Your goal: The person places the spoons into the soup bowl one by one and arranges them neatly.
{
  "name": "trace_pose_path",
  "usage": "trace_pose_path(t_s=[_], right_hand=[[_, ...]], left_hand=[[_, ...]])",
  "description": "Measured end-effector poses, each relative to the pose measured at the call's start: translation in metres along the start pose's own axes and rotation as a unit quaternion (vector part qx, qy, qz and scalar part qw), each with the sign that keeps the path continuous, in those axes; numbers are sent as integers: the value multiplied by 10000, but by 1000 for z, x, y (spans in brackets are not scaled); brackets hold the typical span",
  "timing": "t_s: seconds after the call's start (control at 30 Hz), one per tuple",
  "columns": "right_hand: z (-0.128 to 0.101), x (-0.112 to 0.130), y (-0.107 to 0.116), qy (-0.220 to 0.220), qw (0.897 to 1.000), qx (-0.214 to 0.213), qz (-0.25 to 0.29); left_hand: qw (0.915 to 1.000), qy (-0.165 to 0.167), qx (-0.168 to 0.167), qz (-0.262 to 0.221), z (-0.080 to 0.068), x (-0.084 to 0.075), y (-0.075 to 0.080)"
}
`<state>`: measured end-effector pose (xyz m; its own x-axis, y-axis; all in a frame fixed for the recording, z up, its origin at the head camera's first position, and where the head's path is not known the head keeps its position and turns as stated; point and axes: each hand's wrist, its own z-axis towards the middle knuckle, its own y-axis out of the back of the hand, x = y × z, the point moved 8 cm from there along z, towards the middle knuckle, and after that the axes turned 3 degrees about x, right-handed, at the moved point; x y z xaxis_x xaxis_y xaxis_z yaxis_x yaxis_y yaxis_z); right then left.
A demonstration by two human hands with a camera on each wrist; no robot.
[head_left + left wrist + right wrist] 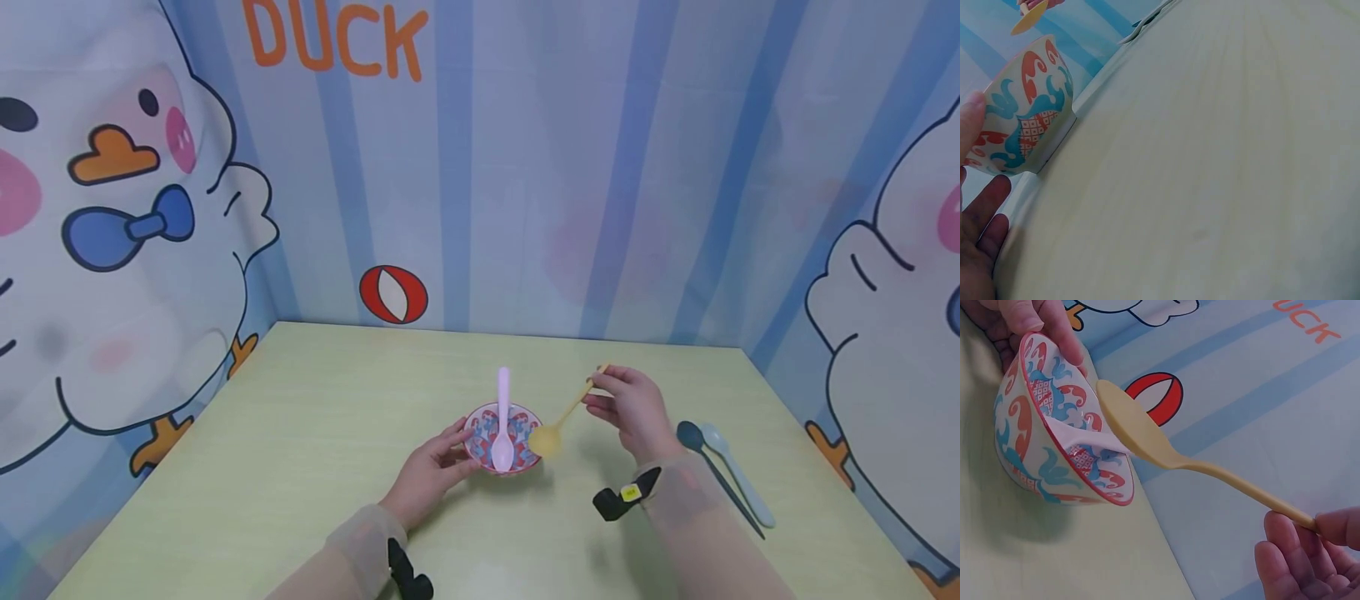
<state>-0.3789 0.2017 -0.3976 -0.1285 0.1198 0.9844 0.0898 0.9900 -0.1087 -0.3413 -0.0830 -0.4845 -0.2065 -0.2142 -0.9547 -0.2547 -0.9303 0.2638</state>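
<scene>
A patterned bowl [477, 423] with a red rim stands on the table, and a pink spoon [503, 417] leans in it with its handle past the far rim. My left hand [429, 468] holds the bowl's left side, with a finger on the rim in the right wrist view. Between thumb and fingers, my right hand [632, 408] pinches the handle end of a yellow spoon [1141, 428]. That spoon's head is in the air by the bowl's right rim. Red and blue patterns cover the bowl's outer wall [1035, 112] in the left wrist view.
To the right of my right forearm lie a dark green spoon [716, 471] and a pale blue spoon [738, 475], side by side on the pale table [322, 417]. A curtain [510, 167] printed with ducks and stripes rises behind the table's back edge.
</scene>
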Motion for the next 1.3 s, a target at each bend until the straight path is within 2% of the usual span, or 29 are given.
trace_pose_path(t_s=[0.27, 0.5, 0.73, 1.3], right_hand=[[8, 9, -25, 129, 9995, 197, -215], [18, 7, -42, 171, 9983, 398, -397], [27, 4, -58, 195, 9968, 550, -547], [43, -11, -72, 93, 9937, 754, -819]], left_hand=[[10000, -47, 10, 0, 2, 2, 0], [9998, -151, 3, -89, 3, 3, 0], [10000, -13, 4, -98, 3, 5, 1], [9999, 18, 60, -120, 2, 7, 0]])
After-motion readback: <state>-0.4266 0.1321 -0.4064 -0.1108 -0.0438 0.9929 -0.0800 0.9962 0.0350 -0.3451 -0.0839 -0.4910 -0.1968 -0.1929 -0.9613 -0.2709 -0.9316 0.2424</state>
